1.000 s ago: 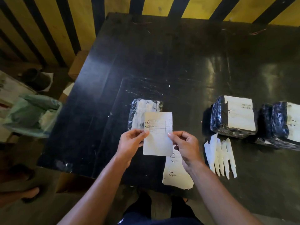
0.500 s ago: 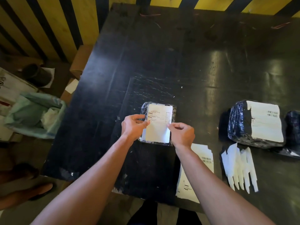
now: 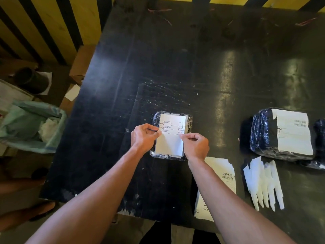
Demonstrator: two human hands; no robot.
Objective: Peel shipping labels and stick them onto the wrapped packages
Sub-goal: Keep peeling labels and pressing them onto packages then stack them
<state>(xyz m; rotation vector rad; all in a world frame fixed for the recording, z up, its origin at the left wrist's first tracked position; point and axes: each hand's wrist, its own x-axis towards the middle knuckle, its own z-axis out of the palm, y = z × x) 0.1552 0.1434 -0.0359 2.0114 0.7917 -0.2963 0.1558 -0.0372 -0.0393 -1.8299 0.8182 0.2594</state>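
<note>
A white shipping label (image 3: pixel 171 136) lies over a small package wrapped in black film (image 3: pixel 189 120) in the middle of the black table (image 3: pixel 158 67). My left hand (image 3: pixel 143 137) pinches the label's left edge. My right hand (image 3: pixel 196 146) pinches its right edge. A stack of unpeeled labels (image 3: pixel 223 175) rests near the table's front edge, partly under my right forearm. To the right sits a larger black-wrapped package (image 3: pixel 263 132) with a white label (image 3: pixel 292 132) stuck on top. Another wrapped package (image 3: pixel 320 134) shows at the right border.
Several torn white backing strips (image 3: pixel 263 184) lie right of the label stack. Left of the table, on the floor, stand a green-lined bin (image 3: pixel 29 125), a dark round container (image 3: pixel 32 80) and a cardboard box (image 3: pixel 80 64). A yellow-and-black striped wall (image 3: pixel 44 23) runs behind.
A second ago I held the label in the air above the package. Both hands have since brought it down onto the package's top, and the view has tilted forward.
</note>
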